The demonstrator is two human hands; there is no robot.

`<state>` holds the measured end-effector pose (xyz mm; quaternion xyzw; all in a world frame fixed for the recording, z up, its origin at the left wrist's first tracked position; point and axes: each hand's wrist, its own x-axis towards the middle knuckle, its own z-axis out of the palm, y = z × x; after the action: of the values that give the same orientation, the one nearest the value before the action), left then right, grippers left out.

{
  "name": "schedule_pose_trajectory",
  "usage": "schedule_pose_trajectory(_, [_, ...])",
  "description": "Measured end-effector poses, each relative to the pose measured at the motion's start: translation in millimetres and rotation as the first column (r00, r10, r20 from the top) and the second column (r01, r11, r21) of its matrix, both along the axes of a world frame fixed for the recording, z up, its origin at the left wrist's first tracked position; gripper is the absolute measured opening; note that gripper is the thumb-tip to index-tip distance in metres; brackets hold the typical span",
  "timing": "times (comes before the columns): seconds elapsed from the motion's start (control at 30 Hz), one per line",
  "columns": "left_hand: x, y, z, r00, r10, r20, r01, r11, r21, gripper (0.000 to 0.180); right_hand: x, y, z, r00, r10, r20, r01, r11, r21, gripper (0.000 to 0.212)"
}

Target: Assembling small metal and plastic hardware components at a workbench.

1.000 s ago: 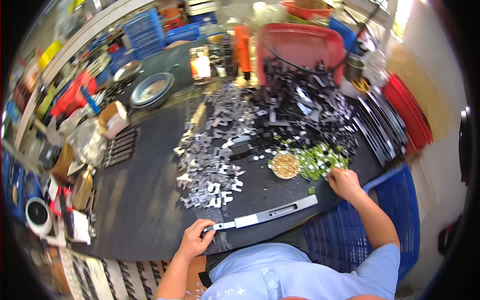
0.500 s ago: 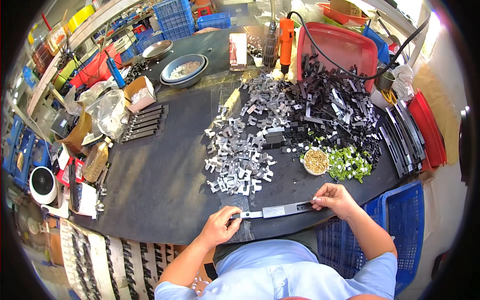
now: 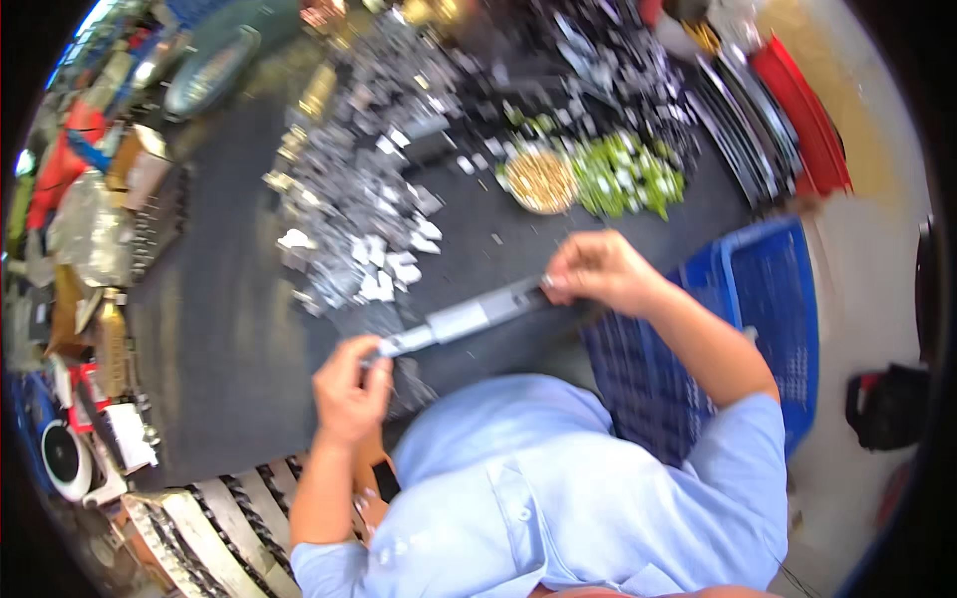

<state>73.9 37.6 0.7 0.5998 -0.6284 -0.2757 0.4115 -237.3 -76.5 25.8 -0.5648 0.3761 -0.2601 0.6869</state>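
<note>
Between my two hands stretches a long narrow strip [image 3: 462,321], grey and dark with a paler section in its middle. It hangs low above the near edge of the dark table, tilted up to the right. My left hand [image 3: 349,392] pinches its lighter metal end; my right hand [image 3: 602,271] has fingers closed on the dark end. Just beyond lie a heap of small silvery metal clips [image 3: 374,264], a round tub of gold-coloured small parts [image 3: 541,182] and a pile of green-and-white small pieces [image 3: 628,177]. The picture is smeared, so fine detail is lost.
Blue plastic crates [image 3: 773,299] stand at the table's right edge. Dark long strips [image 3: 743,130] and a red tray [image 3: 802,120] lie at the far right. Clear plastic bags [image 3: 95,229] and boxes crowd the left. Black parts are heaped at the back.
The view has swung, so the tabletop sits higher and turned in the picture. Both hands still hold the strip, which slants more steeply up to the right.
</note>
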Motion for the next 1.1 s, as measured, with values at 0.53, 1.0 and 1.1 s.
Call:
schedule_pose_trajectory(0.53, [5,-6,-7,0.994,-0.112,0.008,0.111,0.993,0.033,0.015,6,-32,-10,0.874,0.143,-0.464,-0.483,0.152,-0.862,0.005])
schedule_pose_trajectory(1.0, [4,-3,3,0.993,-0.115,0.011,0.113,0.989,0.093,0.017,0,-33,-12,0.83,0.213,-0.516,-0.549,0.144,-0.823,0.017])
schedule_pose_trajectory(1.1, [6,-2,2,0.995,-0.102,0.01,0.1,0.991,0.09,0.018,5,-37,-7,0.798,0.215,-0.564,-0.587,0.063,-0.807,0.018])
